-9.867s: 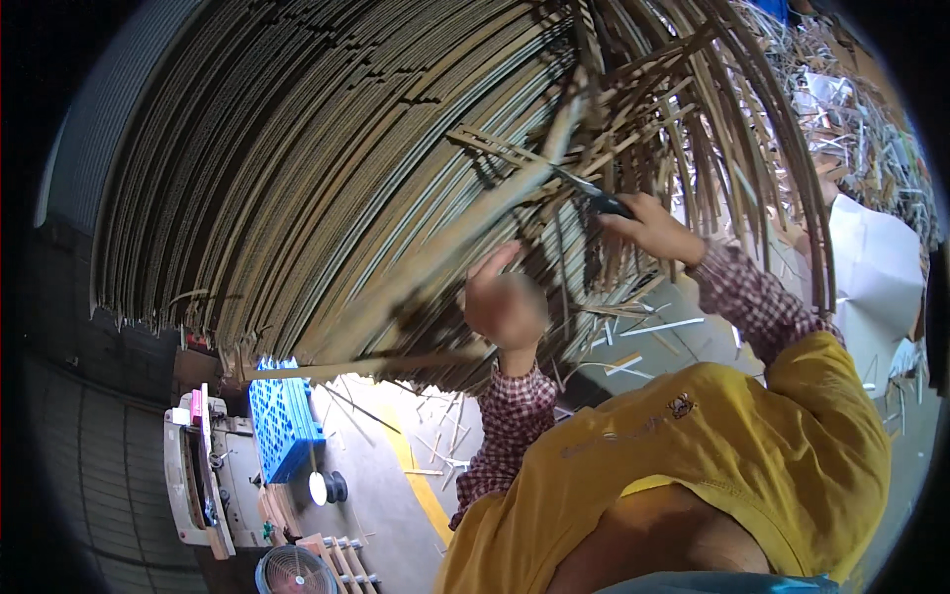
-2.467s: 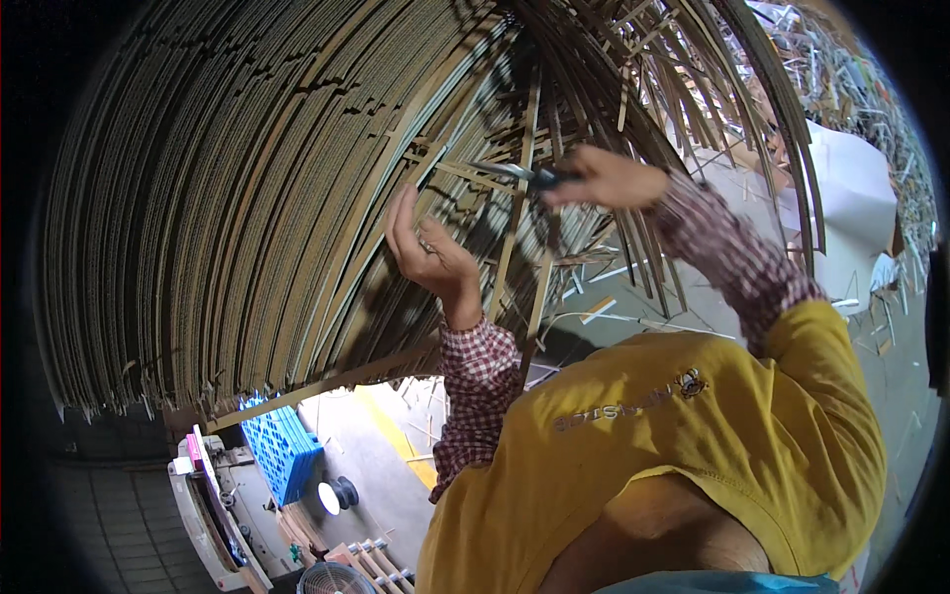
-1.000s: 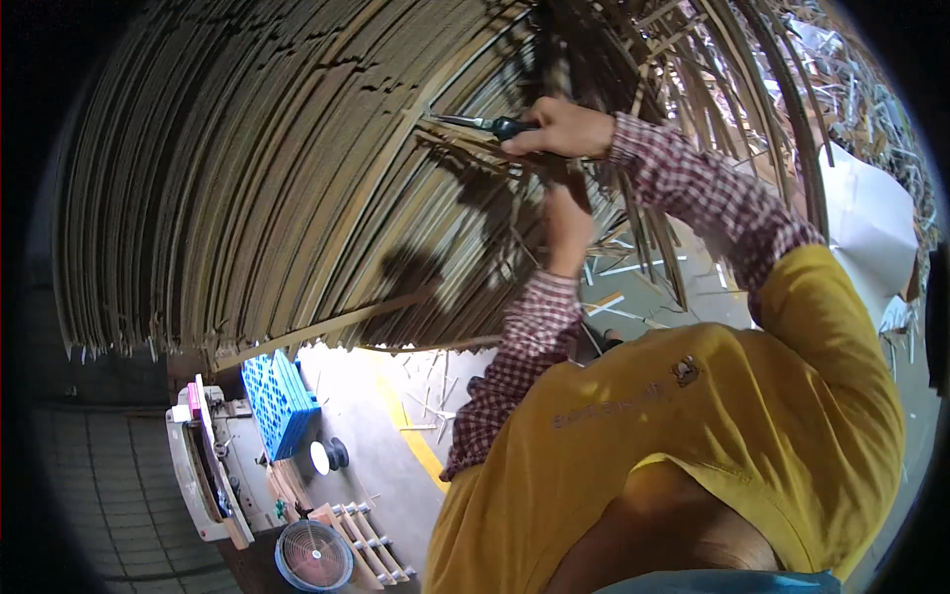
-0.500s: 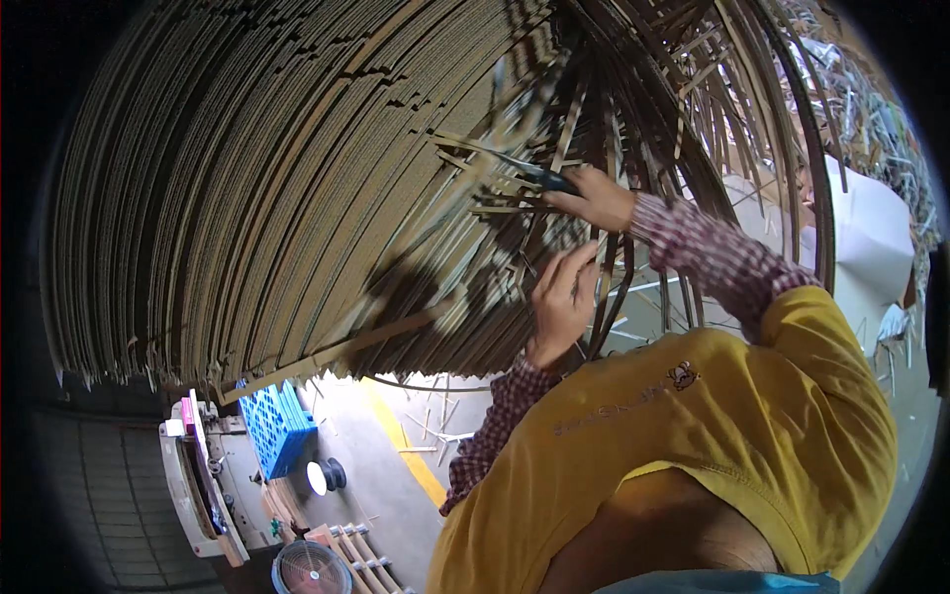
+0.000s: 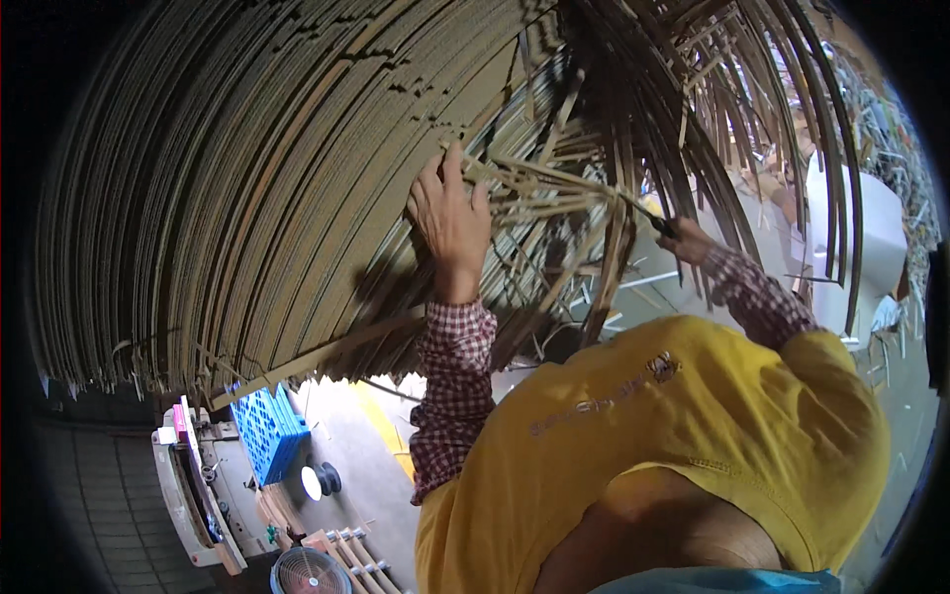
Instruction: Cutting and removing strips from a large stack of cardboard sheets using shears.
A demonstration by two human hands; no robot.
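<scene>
Background: a workshop floor [image 5: 356,465] of grey concrete with a yellow line, a blue plastic crate [image 5: 265,428], a round fan [image 5: 309,572] and a white machine [image 5: 188,485] down at lower left.
Big thing: a huge curved woven frame of bamboo strips [image 5: 247,198] fills most of the view overhead, tight rows on the left, loose ends sticking out on the right.
Left hand [image 5: 450,213]: fingers spread and pressed against a bundle of loose pale strips [image 5: 539,188], curling round them rather than gripping hard.
Right hand [image 5: 688,238]: closed round a dark-handled tool [image 5: 648,213] (can't tell what kind, it's tiny here) poking into the same bundle.
Handling: I'd guess the strips are light, springy and stiff along their length, splintery at the edges, and they'd snap if bent sharply. Best held near where they meet the weave, not at the free tips.
Looks: flat, thin, tan to dark brown slats, ends ragged.
</scene>
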